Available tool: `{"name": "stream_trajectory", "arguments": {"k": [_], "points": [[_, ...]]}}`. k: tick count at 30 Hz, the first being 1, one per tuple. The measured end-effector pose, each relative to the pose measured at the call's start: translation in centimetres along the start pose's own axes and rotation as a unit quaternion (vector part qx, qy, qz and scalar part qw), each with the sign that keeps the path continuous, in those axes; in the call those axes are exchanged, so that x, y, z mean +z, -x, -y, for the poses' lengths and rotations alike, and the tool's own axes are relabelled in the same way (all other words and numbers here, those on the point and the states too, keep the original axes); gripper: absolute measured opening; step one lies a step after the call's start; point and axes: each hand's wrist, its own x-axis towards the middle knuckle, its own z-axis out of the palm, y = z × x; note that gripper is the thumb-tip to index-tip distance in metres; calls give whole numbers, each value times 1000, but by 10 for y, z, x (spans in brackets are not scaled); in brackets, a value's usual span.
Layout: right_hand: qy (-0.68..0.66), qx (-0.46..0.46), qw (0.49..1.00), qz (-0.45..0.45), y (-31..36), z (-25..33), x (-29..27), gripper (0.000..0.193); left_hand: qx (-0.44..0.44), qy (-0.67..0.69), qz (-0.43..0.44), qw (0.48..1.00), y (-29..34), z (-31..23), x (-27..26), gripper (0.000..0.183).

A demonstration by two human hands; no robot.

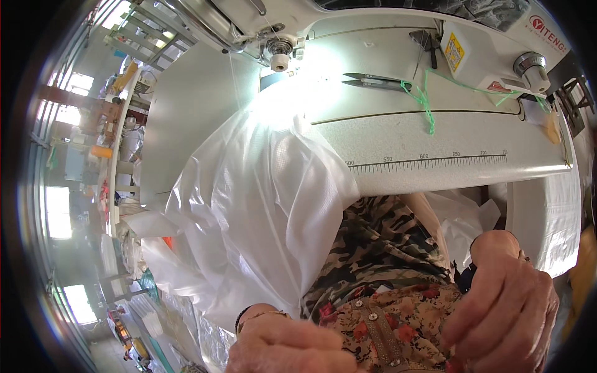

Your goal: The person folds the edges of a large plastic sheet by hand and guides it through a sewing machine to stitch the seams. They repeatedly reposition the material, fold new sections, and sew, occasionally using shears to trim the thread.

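A sheet of thin white woven plastic (255, 205) runs from the brightly lit needle area of a sewing machine (280, 56) and drapes in folds over the table's front edge. Low in the head view, my left hand (289, 348) is closed, knuckles up, just right of the sheet's lower folds. My right hand (507, 304) is at the lower right, over my lap, its fingers curled inward. Neither hand touches the machine. The fingertips of both are turned away or cut off, so anything in them is hidden. Glare washes out the stitching spot.
Black thread snips (376, 82) tied with green string (426, 102) lie on the machine bed. A ruler scale (429, 163) runs along the table's front edge. Folded white sheets (553, 217) hang over a surface at right. Cluttered shelves (118, 149) stand at left.
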Motion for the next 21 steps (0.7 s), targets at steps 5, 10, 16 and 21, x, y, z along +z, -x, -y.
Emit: {"name": "stream_trajectory", "arguments": {"k": [5, 10, 16, 21], "points": [[3, 31, 999, 23, 9, -21, -10, 7, -6, 93, 25, 995, 15, 4, -12, 21], [156, 17, 984, 83, 19, -35, 6, 9, -99, 45, 70, 992, 40, 0, -3, 7], [190, 162, 962, 108, 27, -37, -1, 10, -310, -32, -126, 942, 61, -12, 24, 3], [240, 264, 927, 116, 45, -32, -11, 16, -478, 185, -158, 844, 53, -5, 31, 3]]}}
